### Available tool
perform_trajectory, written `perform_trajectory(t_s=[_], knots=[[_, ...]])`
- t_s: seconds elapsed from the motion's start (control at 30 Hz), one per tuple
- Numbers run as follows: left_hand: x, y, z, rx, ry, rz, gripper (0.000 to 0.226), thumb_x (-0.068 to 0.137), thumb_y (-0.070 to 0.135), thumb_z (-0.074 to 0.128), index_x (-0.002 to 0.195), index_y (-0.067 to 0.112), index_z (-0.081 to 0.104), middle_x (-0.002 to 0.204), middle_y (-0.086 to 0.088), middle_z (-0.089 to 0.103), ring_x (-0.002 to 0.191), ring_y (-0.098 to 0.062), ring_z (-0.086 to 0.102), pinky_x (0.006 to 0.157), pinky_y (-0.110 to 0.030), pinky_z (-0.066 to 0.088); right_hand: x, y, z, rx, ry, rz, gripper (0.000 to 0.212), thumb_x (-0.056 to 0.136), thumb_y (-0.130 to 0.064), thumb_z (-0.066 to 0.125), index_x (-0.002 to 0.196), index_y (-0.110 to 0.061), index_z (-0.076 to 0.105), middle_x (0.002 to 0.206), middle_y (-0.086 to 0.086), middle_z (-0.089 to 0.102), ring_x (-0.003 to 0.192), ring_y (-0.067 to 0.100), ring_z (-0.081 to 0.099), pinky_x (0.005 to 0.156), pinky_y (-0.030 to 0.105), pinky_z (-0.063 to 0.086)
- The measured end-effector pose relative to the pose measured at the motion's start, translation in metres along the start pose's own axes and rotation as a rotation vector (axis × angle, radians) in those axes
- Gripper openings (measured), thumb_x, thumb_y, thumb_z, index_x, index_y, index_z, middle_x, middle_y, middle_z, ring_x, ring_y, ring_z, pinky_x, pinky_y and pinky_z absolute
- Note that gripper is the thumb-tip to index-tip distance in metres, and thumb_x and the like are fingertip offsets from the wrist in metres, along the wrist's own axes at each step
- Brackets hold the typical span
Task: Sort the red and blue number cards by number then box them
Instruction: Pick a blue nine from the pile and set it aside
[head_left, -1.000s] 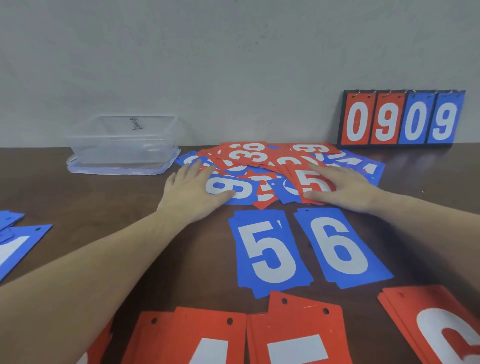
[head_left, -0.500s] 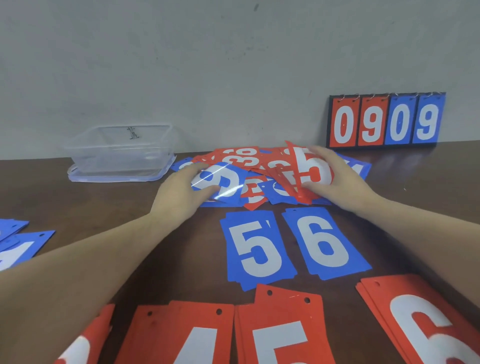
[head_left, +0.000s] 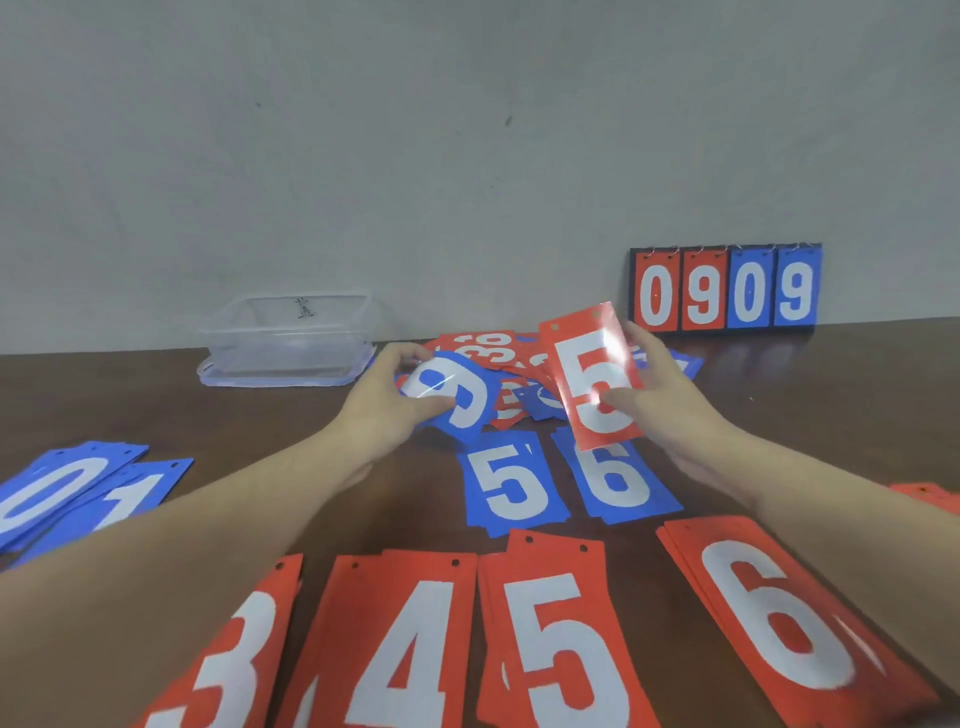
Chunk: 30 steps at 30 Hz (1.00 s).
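head view: right hand (head_left: 670, 410) has lifted red 5 card (head_left: 592, 374).

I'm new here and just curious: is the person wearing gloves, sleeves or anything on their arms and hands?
No. Both forearms are bare as far as the view reaches, with no sleeves showing. The left hand and right hand are bare too: no gloves, rings, watch or wristbands visible, and no markings.

We see bare table (head_left: 831, 415) right of the loose card heap (head_left: 498, 358) and between the clear box (head_left: 285, 343) and the blue stacks (head_left: 78, 488). Red stacks (head_left: 545, 634) crowd the near edge; the scoreboard (head_left: 724, 288) blocks the back right.
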<state>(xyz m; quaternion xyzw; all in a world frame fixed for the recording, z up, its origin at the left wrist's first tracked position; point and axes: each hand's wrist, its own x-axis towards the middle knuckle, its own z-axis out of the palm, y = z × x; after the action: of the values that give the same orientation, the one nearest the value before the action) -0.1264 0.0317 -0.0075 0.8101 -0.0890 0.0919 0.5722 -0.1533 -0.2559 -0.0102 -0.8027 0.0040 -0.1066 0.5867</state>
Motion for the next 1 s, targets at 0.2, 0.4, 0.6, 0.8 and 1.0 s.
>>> perform_trajectory(t_s=[0.2, 0.4, 0.6, 0.8, 1.0], knots=[[-0.043, 0.015, -0.004, -0.181, -0.069, -0.048, 0.064, 0.079, 0.001, 0.080, 0.120, 0.042, 0.055, 0.120, -0.004, 0.061, 0.074, -0.010, 0.064, 0.058, -0.021, 0.052, -0.055, -0.016, 0.000, 0.012, -0.035, 0.131, 0.026, 0.104, -0.029, 0.053, 0.127, -0.025, 0.065, 0.115, -0.004, 0.074, 0.103, 0.019, 0.072, 0.096, 0.042, 0.056], [-0.075, 0.028, -0.017, -0.333, -0.139, -0.124, 0.085, 0.079, -0.005, 0.078, 0.145, 0.035, 0.043, 0.125, -0.004, 0.063, 0.100, -0.020, 0.073, 0.079, -0.034, 0.061, -0.104, -0.036, -0.003, -0.093, -0.099, 0.230, 0.019, 0.101, -0.028, 0.061, 0.118, -0.023, 0.064, 0.104, 0.000, 0.076, 0.086, 0.018, 0.076, 0.074, 0.033, 0.062], [-0.108, 0.033, -0.027, -0.379, -0.126, -0.143, 0.077, 0.080, -0.004, 0.078, 0.140, 0.033, 0.049, 0.112, -0.002, 0.071, 0.099, -0.019, 0.073, 0.083, -0.036, 0.060, -0.141, -0.039, 0.011, -0.044, -0.263, 0.306, 0.065, 0.089, -0.001, 0.072, 0.135, -0.029, 0.037, 0.099, 0.010, 0.074, 0.086, 0.023, 0.076, 0.074, 0.040, 0.062], [-0.136, 0.032, -0.027, -0.426, -0.125, -0.171, 0.073, 0.081, -0.002, 0.078, 0.138, 0.033, 0.050, 0.112, 0.000, 0.068, 0.088, -0.015, 0.075, 0.069, -0.031, 0.061, -0.167, -0.030, 0.034, -0.785, -0.253, -0.004, 0.088, 0.084, -0.026, 0.074, 0.152, -0.042, 0.021, 0.077, -0.007, 0.060, 0.074, 0.013, 0.062, 0.060, 0.031, 0.049], [-0.149, 0.041, -0.015, -0.437, -0.150, -0.142, 0.077, 0.079, 0.000, 0.080, 0.141, 0.033, 0.048, 0.118, 0.000, 0.065, 0.093, -0.017, 0.075, 0.075, -0.034, 0.063, -0.169, -0.039, 0.033, -0.878, -0.111, -0.031, 0.054, 0.093, -0.048, 0.064, 0.143, -0.038, 0.045, 0.139, -0.004, 0.053, 0.124, 0.019, 0.049, 0.101, 0.039, 0.042]])
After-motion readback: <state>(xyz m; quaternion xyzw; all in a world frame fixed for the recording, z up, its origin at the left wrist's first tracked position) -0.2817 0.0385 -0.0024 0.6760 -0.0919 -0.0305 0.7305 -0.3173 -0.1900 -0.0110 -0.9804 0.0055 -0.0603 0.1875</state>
